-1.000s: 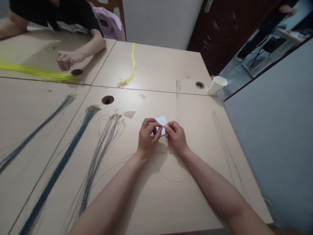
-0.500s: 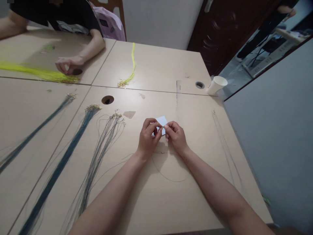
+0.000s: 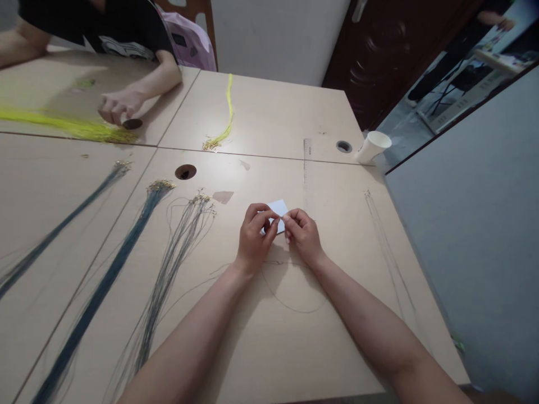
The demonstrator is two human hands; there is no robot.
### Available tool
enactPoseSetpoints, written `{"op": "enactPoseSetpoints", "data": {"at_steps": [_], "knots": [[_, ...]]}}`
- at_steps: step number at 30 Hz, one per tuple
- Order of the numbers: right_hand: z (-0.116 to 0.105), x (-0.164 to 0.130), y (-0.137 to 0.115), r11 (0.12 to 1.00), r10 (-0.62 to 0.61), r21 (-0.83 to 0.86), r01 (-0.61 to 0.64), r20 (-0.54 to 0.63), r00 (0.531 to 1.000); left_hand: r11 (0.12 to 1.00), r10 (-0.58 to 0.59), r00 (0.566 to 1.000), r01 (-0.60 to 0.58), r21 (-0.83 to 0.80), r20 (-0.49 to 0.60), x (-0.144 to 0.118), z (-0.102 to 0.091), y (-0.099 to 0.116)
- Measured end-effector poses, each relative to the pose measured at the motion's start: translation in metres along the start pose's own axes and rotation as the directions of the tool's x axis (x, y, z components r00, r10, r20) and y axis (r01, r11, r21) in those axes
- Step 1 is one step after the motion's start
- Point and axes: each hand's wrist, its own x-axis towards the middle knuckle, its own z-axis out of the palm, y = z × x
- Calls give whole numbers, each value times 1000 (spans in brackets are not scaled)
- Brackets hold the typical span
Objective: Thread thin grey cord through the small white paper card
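Note:
Both my hands meet tip to tip over a small white square of paper (image 3: 278,207) on the table. My left hand (image 3: 256,235) is closed in a pinch, and so is my right hand (image 3: 305,235). Between their fingertips is a tiny dark bit of what looks like thin cord; its end is too small to make out. Below the hands a thin grey cord (image 3: 295,310) curves in a loop on the table and passes under my right wrist. Left of my hands lies a bundle of grey cords (image 3: 174,255) with gold-coloured metal ends.
Further left are two dark blue-green cord bundles (image 3: 112,280). Yellow cords (image 3: 230,106) lie across the table, near a co-worker's hand (image 3: 120,106). A clear ruler (image 3: 307,168), a paper cup (image 3: 373,147) and a few thin cords (image 3: 385,247) are to the right.
My hands keep the same pinch in nearly the same place. Across the table, the co-worker's hand has turned and shifted slightly beside the table hole.

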Motion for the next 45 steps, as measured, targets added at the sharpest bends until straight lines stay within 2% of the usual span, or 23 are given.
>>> {"op": "enactPoseSetpoints", "data": {"at_steps": [45], "knots": [[0,0,-1,999,-8,40,8,4,1000,1000,15,1000,-15,18,-12,0,0,-1]]}}
